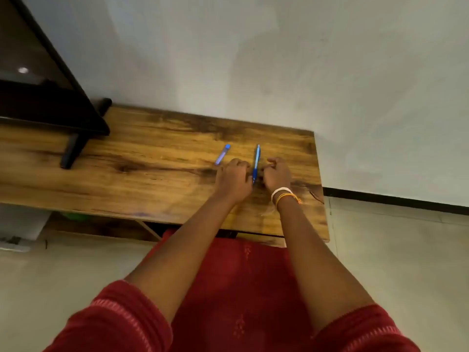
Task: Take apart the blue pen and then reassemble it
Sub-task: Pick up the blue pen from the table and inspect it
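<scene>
The blue pen (256, 158) lies lengthwise on the wooden table (157, 174), its far end pointing at the wall. My left hand (234, 179) and my right hand (276, 174) sit curled on either side of its near end, fingers touching the dark blue grip part. Whether either hand truly grips it I cannot tell. A separate blue-tipped translucent pen piece (222, 154) lies on the table just left of and beyond my left hand.
A black TV (38, 92) on a stand with a dark foot (72, 151) occupies the table's left end. The wall runs along the table's far edge. The table's right edge (321, 189) is close to my right hand.
</scene>
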